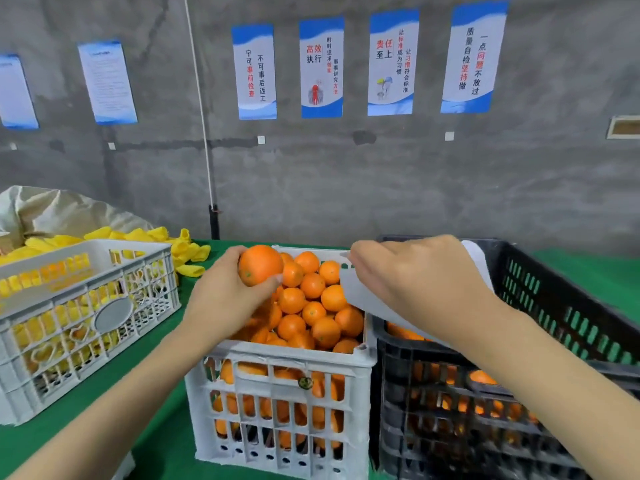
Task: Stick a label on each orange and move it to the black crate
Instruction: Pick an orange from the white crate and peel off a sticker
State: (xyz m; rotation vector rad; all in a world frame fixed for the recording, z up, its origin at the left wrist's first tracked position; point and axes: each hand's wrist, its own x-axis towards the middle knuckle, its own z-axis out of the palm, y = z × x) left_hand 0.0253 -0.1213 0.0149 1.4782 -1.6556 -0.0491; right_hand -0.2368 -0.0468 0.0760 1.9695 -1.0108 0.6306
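Note:
My left hand (225,296) grips one orange (260,265) and holds it above the back left corner of the white crate (277,358), which is piled high with oranges (311,306). My right hand (415,282) hovers over the seam between the two crates and holds a white label sheet (360,296), fingers pinched at its top edge. The black crate (554,306) stands right of the white one, touching it; several oranges (481,377) show through its slats. No label is visible on the held orange.
A second white crate (86,306) full of yellow foam sleeves stands at the left on the green table (162,427). More yellow sleeves (194,254) and a beige sack (52,209) lie behind it. A grey wall with posters rises behind the table.

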